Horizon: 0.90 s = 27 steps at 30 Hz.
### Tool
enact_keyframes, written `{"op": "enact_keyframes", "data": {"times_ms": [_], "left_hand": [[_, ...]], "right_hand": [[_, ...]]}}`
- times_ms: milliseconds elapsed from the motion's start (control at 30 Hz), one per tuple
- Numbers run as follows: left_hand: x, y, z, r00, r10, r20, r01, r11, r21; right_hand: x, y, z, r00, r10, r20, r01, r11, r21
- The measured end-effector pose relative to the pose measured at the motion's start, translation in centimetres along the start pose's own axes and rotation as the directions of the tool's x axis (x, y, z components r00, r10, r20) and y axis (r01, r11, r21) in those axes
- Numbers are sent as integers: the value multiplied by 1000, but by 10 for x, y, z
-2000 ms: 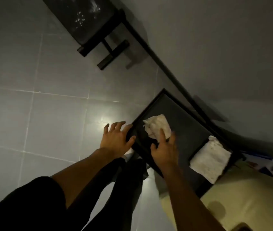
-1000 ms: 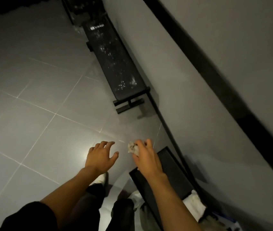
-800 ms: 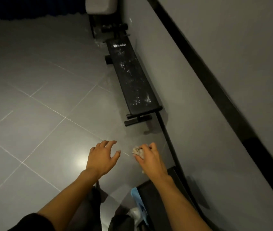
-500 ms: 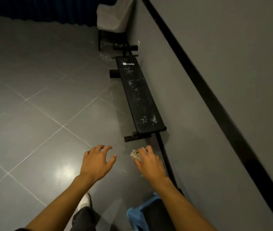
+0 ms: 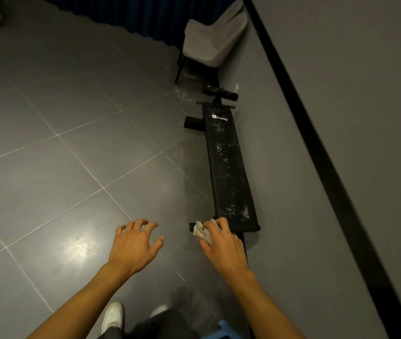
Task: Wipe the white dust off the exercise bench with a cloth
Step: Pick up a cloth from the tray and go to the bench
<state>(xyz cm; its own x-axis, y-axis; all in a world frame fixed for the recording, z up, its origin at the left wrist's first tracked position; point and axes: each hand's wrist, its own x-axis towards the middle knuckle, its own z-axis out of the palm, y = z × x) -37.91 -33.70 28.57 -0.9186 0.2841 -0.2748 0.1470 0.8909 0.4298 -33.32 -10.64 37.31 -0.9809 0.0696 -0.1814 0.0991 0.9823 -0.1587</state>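
A long black exercise bench (image 5: 226, 165) lies on the floor along the right wall, speckled with white dust, thickest near its close end. My right hand (image 5: 221, 243) grips a crumpled white cloth (image 5: 201, 232), held just short of the bench's near end and in front of its foot bar. My left hand (image 5: 133, 243) hovers over the floor to the left with fingers spread and loosely curled, holding nothing.
A grey tiled floor (image 5: 72, 155) spreads to the left. A pale upholstered chair (image 5: 212, 42) stands beyond the bench by a dark blue curtain. The grey wall (image 5: 304, 216) with a black stripe runs on the right. A blue stool edge (image 5: 226, 329) shows at the bottom.
My right hand picked the cloth up from the black tray and carried it forward. The view swung up from the tray to the bench, which now lies ahead in full.
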Motion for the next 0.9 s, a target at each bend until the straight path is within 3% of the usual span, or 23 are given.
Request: {"op": "enact_keyframes", "data": {"times_ms": [200,400,533,767,900], "left_hand": [[70,-11,-14,998,-57,17,56,998,28],[192,14,-53,996,-86,22,83,991,103],[270,41,-98,994,-91,-62,98,987,126],[391,65,-144,978,-123,-166,134,989,56],[477,60,-152,988,-100,-120,105,994,40]], "right_hand": [[80,13,8,999,-17,27,16,1000,26],[216,43,4,1000,-14,-3,14,995,101],[294,64,-26,999,-16,-49,25,982,189],[417,74,-57,998,2,-58,20,926,376],[494,63,-52,998,61,-4,-53,901,431]]}}
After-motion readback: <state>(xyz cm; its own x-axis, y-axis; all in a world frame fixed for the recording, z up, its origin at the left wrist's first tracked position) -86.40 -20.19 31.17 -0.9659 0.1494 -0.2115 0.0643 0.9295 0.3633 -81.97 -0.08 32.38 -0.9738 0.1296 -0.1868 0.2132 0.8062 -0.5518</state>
